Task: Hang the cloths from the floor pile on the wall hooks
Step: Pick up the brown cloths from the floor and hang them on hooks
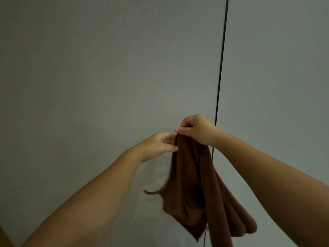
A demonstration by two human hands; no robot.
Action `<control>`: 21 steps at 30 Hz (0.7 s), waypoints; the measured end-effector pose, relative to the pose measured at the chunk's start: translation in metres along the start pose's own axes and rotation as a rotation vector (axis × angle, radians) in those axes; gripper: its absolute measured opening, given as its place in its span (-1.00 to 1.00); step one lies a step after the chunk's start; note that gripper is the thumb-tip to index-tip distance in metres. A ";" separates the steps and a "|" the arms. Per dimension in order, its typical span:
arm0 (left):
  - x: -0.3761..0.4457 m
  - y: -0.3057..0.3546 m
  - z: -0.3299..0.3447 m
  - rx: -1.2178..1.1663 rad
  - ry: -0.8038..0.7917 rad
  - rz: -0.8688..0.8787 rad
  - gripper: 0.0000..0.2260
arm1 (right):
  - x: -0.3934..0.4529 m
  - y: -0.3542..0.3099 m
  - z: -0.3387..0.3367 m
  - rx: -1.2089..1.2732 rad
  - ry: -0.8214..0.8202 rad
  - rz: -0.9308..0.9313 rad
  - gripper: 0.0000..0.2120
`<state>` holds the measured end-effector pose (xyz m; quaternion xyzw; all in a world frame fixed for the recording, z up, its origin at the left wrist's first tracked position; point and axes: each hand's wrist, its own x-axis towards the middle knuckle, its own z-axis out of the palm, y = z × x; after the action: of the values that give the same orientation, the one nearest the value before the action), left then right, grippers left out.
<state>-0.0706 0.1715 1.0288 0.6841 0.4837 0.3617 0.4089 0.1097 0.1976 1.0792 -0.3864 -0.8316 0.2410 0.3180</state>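
1. The right hand (197,130) sits at about five o'clock from the picture's centre, fingers curled down over the bunched top of a brown cloth (197,189), thumb pointing toward nine o'clock; it carries the cloth's weight.
2. The left hand (158,145) lies just beside it at eight o'clock; its fingertips and thumb touch the cloth's upper edge, loosely bent; whether they pinch it or only steady it I cannot tell.
3. The cloth hangs from the right hand toward six o'clock, long axis close to vertical, folds fanning out low and blurred.
4. It hangs in front of the grey wall (106,68), beside a dark vertical seam (221,65); no hook shows, possibly hidden behind the hands.
5. Judgement: the gathered top is what must meet a hook; the right hand is nearer to place it.
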 end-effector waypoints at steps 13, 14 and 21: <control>0.021 0.024 -0.030 0.087 0.562 0.111 -0.79 | -0.017 0.066 0.001 -0.005 -0.238 0.274 -0.80; 0.017 0.023 -0.040 0.150 0.572 0.090 -0.80 | -0.017 0.067 0.006 0.032 -0.212 0.271 -0.80; -0.029 -0.020 -0.075 0.313 0.408 -0.230 -0.78 | 0.018 0.011 0.034 0.124 -0.128 0.078 -0.82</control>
<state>-0.1525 0.1631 1.0384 0.5927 0.6804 0.3639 0.2310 0.0820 0.2126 1.0552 -0.3819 -0.8181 0.3282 0.2778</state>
